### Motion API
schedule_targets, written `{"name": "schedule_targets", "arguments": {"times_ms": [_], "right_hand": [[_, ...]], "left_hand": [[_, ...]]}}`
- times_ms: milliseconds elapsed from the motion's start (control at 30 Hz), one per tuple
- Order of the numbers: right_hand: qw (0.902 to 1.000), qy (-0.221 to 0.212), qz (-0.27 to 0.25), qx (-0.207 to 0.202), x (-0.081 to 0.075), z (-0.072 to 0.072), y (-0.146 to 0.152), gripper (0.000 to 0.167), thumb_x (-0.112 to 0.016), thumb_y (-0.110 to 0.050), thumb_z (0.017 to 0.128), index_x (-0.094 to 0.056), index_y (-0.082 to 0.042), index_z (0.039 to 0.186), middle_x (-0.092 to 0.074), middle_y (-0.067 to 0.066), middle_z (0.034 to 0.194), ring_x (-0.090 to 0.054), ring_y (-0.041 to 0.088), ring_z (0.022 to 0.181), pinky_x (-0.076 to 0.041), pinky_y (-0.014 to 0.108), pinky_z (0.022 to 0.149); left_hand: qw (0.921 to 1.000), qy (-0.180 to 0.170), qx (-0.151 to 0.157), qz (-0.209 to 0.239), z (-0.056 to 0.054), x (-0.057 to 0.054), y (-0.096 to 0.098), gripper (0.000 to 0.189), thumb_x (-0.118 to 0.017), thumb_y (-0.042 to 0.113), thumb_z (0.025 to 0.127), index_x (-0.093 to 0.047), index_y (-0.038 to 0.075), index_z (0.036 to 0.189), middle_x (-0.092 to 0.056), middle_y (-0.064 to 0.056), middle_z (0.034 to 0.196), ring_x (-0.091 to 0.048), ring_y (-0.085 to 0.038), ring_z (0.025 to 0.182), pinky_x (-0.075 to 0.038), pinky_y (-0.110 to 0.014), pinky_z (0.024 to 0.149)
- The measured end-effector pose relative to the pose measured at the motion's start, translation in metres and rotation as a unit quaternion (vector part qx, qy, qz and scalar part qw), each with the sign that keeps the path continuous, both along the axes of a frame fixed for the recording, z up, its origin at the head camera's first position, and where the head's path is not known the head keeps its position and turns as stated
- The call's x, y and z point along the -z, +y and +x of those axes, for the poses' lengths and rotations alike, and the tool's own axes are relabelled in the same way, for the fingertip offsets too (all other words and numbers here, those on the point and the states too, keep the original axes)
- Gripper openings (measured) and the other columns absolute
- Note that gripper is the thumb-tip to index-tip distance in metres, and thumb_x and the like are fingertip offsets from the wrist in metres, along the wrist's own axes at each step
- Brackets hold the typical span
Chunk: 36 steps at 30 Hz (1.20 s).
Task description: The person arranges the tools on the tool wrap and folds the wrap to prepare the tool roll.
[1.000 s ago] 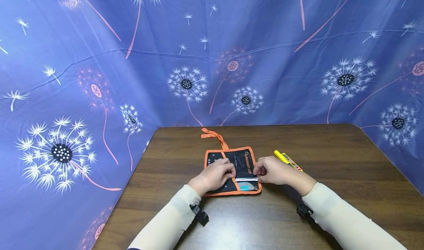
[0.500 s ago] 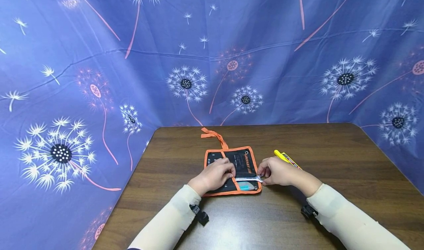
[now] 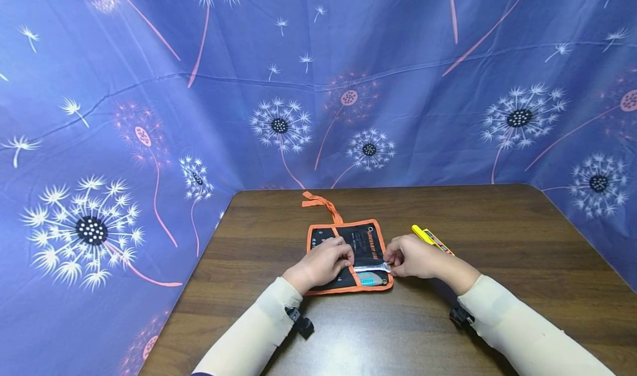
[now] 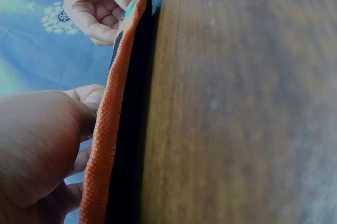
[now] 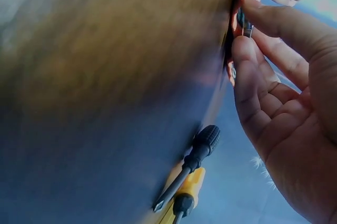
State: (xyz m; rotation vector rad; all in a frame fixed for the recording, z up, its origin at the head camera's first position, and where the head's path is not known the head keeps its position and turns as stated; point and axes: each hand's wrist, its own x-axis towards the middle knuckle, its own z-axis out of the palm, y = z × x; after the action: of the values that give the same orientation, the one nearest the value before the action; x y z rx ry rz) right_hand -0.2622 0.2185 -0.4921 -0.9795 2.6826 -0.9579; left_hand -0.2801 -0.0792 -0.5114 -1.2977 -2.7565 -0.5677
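While above brown table (image 3: 378,332), blue cloth (image 3: 423,105) beyond, hands' (image 3: 323,261) (image 3: 415,256) pinches: left, pouch (image 3: 365,244); right, wrench (image 3: 370,268).

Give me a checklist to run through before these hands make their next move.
1. Pouch spread open on the table: ok.
2. Left hand steadying the pouch: ok, its fingers are at the orange band.
3. Right hand gripping the wrench: ok, it pinches one end.
4. Wrench's other end seated under the band: cannot tell, that end is hidden.
5. Strap clear of both hands: ok.
6. Black screwdriver inside the pouch: not ok, it lies outside.
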Motion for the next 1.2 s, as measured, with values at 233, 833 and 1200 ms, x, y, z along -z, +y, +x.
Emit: {"name": "schedule_targets", "arguments": {"times_ms": [233,833,1200], "right_hand": [[0.9999,-0.001,-0.009,-0.006,-0.002,0.000,-0.010,0.024,-0.088,0.000,0.077,-0.077,-0.009,0.097,-0.067,-0.003,0.091,-0.066,0.010,0.075,-0.055,0.025,0.066],[0.9996,-0.023,0.017,0.002,-0.006,-0.001,-0.030,0.021,-0.084,-0.001,0.080,-0.076,-0.008,0.098,-0.068,-0.006,0.081,-0.064,0.004,0.068,-0.055,0.025,0.060],[0.9997,-0.022,0.010,-0.009,-0.005,-0.001,-0.032,0.021,-0.081,0.004,0.079,-0.075,-0.006,0.096,-0.069,-0.003,0.080,-0.063,0.005,0.069,-0.055,0.025,0.061]], "left_hand": [[0.9999,0.013,0.003,0.000,0.001,-0.002,0.002,0.012,-0.069,0.018,0.103,-0.066,0.027,0.095,-0.052,0.012,0.095,-0.052,-0.006,0.088,-0.045,-0.027,0.082],[0.9999,0.015,-0.001,-0.004,0.002,-0.002,0.004,0.012,-0.069,0.019,0.103,-0.066,0.026,0.095,-0.052,0.011,0.094,-0.052,-0.006,0.088,-0.045,-0.025,0.081],[0.9997,0.024,-0.003,-0.007,0.001,-0.001,0.006,0.012,-0.070,0.017,0.103,-0.065,0.025,0.095,-0.051,0.011,0.093,-0.052,-0.006,0.086,-0.046,-0.025,0.080]]}}
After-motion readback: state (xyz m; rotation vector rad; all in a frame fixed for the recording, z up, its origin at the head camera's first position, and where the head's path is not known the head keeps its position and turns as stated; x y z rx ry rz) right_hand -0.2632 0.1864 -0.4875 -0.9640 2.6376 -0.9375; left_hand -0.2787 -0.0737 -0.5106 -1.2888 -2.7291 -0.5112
